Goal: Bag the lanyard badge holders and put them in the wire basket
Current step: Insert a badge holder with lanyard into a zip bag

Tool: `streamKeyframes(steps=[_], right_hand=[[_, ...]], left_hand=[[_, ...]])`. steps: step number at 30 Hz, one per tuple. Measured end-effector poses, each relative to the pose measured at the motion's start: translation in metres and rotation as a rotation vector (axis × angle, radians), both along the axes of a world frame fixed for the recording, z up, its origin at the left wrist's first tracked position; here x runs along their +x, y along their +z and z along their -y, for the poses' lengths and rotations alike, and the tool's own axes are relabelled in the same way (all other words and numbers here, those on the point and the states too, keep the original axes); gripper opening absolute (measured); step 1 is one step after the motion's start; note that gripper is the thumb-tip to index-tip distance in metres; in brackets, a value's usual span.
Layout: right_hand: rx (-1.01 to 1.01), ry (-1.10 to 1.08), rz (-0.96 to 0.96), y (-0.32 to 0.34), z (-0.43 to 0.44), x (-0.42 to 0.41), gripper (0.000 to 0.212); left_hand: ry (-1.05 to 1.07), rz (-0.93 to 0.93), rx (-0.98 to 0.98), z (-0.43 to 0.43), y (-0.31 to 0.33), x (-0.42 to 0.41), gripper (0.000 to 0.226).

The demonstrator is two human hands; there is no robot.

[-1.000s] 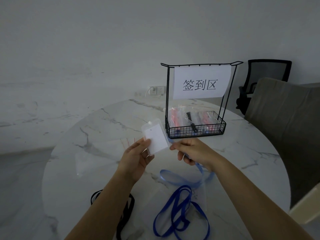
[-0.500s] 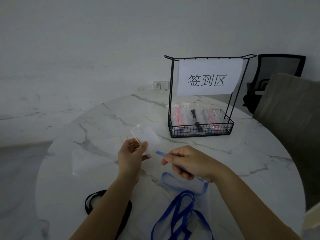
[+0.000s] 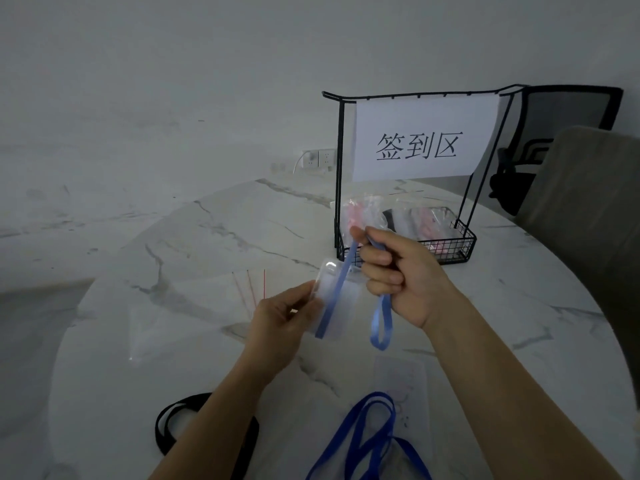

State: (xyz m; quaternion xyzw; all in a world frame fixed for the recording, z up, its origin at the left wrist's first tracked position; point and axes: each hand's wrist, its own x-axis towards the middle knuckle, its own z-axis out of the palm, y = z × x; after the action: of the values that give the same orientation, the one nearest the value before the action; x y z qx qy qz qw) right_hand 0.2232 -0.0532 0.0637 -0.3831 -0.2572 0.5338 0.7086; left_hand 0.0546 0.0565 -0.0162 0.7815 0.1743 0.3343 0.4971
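My left hand [image 3: 282,318] pinches a clear badge holder [image 3: 341,299] by its left edge, above the table's middle. A light blue lanyard [image 3: 380,323] crosses the holder's front; my right hand [image 3: 398,271] is closed on the strap, and a loop hangs below the fist. Behind my right hand stands the black wire basket [image 3: 453,245] with several bagged holders inside and a paper sign [image 3: 420,140] hung on its frame. Clear zip bags [image 3: 194,306] with red strips lie flat to the left. A darker blue lanyard [image 3: 367,441] and a black lanyard [image 3: 169,427] lie near the front edge.
The round marble table [image 3: 519,323] has its edge curving along the left and right. A beige chair back [image 3: 595,209] and a black office chair [image 3: 568,109] stand at the right. A wall socket [image 3: 318,157] with a white cable sits behind the table.
My right hand has risen and pulled the light blue strap up over the holder's front, lifting its loop off the table. The holder has turned more upright in my left hand.
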Motion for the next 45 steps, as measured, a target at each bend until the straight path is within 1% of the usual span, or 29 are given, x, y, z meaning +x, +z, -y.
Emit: streamKeyframes(steps=[2, 4, 6, 7, 9, 11, 13, 14, 16, 18, 19, 21, 23, 25, 27, 29, 31, 34, 36, 38, 39, 41, 43, 45], right_hand=[[-0.025, -0.029, 0.009, -0.005, -0.005, 0.001, 0.024], [-0.069, -0.094, 0.035, -0.007, -0.007, 0.004, 0.025], [-0.108, -0.155, -0.012, -0.008, -0.008, 0.010, 0.027], [-0.123, -0.170, -0.074, -0.010, -0.009, 0.011, 0.027], [-0.139, -0.171, -0.196, -0.013, -0.006, 0.014, 0.026], [-0.148, -0.147, -0.273, -0.019, -0.005, 0.013, 0.021], [-0.182, -0.148, -0.294, -0.027, -0.002, 0.013, 0.021], [-0.216, -0.144, -0.273, -0.031, -0.001, 0.012, 0.020], [-0.310, -0.112, -0.127, -0.039, -0.002, 0.008, 0.017], [-0.398, -0.079, 0.122, -0.045, -0.001, 0.003, 0.023], [-0.426, -0.046, 0.239, -0.048, -0.004, -0.002, 0.027], [-0.444, -0.003, 0.425, -0.052, -0.004, -0.008, 0.029], [-0.419, 0.023, 0.618, -0.056, -0.005, -0.014, 0.029], [-0.398, 0.038, 0.880, -0.060, -0.006, -0.019, 0.028], [-0.388, 0.076, 1.157, -0.065, -0.008, -0.025, 0.028], [-0.377, 0.112, 1.334, -0.067, -0.008, -0.030, 0.030], [-0.356, 0.132, 1.420, -0.067, -0.007, -0.034, 0.038], [-0.311, 0.177, 1.539, -0.065, -0.007, -0.040, 0.047], [-0.256, 0.159, 1.646, -0.063, -0.008, -0.043, 0.045], [-0.186, 0.088, 1.691, -0.061, -0.008, -0.044, 0.041], [-0.150, 0.028, 1.684, -0.060, -0.007, -0.042, 0.041], [-0.100, -0.129, 1.649, -0.059, -0.007, -0.037, 0.039], [-0.059, -0.305, 1.580, -0.061, -0.008, -0.031, 0.029], [-0.014, -0.436, 1.483, -0.064, -0.010, -0.029, 0.020]], left_hand=[[-0.039, -0.031, 0.037, 0.002, 0.001, 0.000, 0.032], [-0.054, -0.047, 0.034, 0.005, 0.001, 0.000, 0.031], [-0.073, -0.047, -0.022, 0.004, 0.001, 0.001, 0.027], [-0.081, -0.050, -0.051, 0.001, 0.001, -0.001, 0.025], [-0.105, -0.021, -0.135, -0.001, 0.002, -0.004, 0.023], [-0.104, 0.022, -0.235, -0.004, 0.004, -0.008, 0.022], [-0.115, 0.042, -0.297, -0.005, 0.003, -0.006, 0.023], [-0.133, 0.051, -0.343, -0.004, 0.002, -0.004, 0.023], [-0.163, 0.106, -0.491, -0.004, 0.002, -0.003, 0.022], [-0.149, 0.182, -0.648, -0.006, 0.005, -0.003, 0.022], [-0.107, 0.219, -0.712, -0.012, 0.006, -0.006, 0.026], [-0.018, 0.272, -0.822, -0.018, 0.009, -0.007, 0.042], [0.044, 0.299, -0.870, -0.022, 0.010, -0.008, 0.051], [0.093, 0.302, -0.892, -0.020, 0.009, -0.006, 0.052], [0.128, 0.308, -0.918, -0.020, 0.007, -0.006, 0.048], [0.174, 0.303, -0.926, -0.024, 0.002, -0.007, 0.033], [0.237, 0.305, -0.922, -0.028, -0.001, -0.006, 0.016], [0.353, 0.315, -0.867, -0.027, -0.002, -0.005, 0.011], [0.437, 0.293, -0.727, -0.025, -0.003, -0.006, 0.011], [0.512, 0.226, -0.541, -0.023, -0.005, -0.006, 0.013], [0.526, 0.192, -0.468, -0.022, -0.006, -0.005, 0.012], [0.498, 0.138, -0.386, -0.022, -0.005, -0.003, 0.011], [0.424, 0.086, -0.367, -0.019, -0.005, -0.001, 0.010], [0.347, 0.088, -0.401, -0.017, -0.005, -0.001, 0.010]])
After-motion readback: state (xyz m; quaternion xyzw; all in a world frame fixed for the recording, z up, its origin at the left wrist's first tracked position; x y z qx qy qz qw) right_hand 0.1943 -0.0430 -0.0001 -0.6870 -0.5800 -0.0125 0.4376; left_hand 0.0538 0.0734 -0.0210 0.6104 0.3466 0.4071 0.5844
